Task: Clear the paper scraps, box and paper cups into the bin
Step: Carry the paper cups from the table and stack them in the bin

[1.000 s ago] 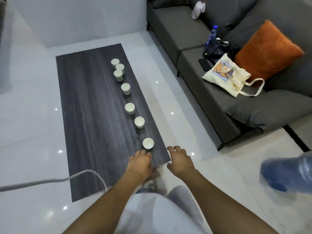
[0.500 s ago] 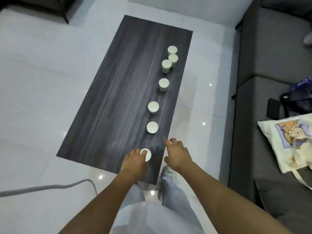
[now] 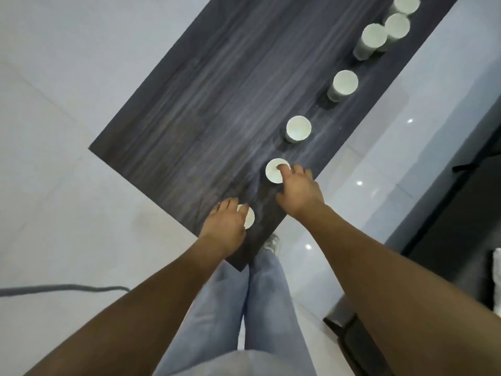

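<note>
Several white paper cups stand in a row along the right side of a dark wood low table (image 3: 203, 104). My left hand (image 3: 225, 226) curls its fingers round the nearest cup (image 3: 249, 219) by the table's near corner. My right hand (image 3: 298, 194) pinches the second cup (image 3: 273, 172), its forefinger over the rim. Beyond them stand a third cup (image 3: 298, 128), a fourth cup (image 3: 343, 83) and a close group of three cups (image 3: 372, 38) at the far end. No box, paper scraps or bin is in view.
A dark sofa (image 3: 461, 213) runs along the right, across a strip of glossy white floor. A grey cable (image 3: 67, 289) lies on the floor at lower left. My legs in jeans stand at the table's near corner.
The view has moved closer and tilted down over the table. My right hand has reached forward from the table edge onto the second cup. My left hand has closed round the nearest cup.
</note>
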Demonstrator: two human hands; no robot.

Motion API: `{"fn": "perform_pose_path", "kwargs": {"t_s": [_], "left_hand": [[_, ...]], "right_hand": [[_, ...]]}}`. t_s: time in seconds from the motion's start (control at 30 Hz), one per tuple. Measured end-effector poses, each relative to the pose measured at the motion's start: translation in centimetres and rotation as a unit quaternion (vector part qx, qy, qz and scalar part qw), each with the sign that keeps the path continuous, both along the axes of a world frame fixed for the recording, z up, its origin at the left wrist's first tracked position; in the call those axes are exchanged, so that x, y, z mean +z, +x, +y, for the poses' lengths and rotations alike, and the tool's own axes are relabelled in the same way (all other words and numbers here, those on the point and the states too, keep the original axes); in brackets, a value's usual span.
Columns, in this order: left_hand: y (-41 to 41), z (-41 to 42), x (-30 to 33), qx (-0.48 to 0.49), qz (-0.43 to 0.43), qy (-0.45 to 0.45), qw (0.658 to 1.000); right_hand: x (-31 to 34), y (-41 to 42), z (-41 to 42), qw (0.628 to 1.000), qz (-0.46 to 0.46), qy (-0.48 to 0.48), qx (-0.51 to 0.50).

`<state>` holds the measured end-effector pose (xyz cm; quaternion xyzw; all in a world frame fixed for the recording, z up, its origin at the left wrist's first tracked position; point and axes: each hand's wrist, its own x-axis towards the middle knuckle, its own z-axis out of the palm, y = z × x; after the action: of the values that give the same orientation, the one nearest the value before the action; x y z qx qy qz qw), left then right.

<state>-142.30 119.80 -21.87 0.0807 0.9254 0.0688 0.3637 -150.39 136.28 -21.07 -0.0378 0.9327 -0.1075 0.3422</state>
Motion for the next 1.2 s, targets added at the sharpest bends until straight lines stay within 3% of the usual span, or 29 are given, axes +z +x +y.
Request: {"fn": "perform_pose_path", "kwargs": {"t_s": [0.33,0.53,0.87,1.2], "left_hand": [[0.3,1.1,-9.5,-0.050,-0.038,0.017,0.998],[1.8,-1.2,-9.9,0.019,-0.012,0.032,0.999],[4.3,-4.7,-0.5,0.150,0.016,0.000,0.989],[10.2,-8.3,13.5,0.317,0.095,0.016,0.943]], "right_hand": [[-11.1,-2.3,-2.8,0.996,0.016,0.051,0.070],[-11.9,0.1,-3.5,0.997,-0.028,0.052,0.052],[-2.7,4.8,-6.5,0.990,-0.046,0.005,0.136],[11.4,7.4,-11.7,0.959,-0.016,-0.013,0.282]]}}
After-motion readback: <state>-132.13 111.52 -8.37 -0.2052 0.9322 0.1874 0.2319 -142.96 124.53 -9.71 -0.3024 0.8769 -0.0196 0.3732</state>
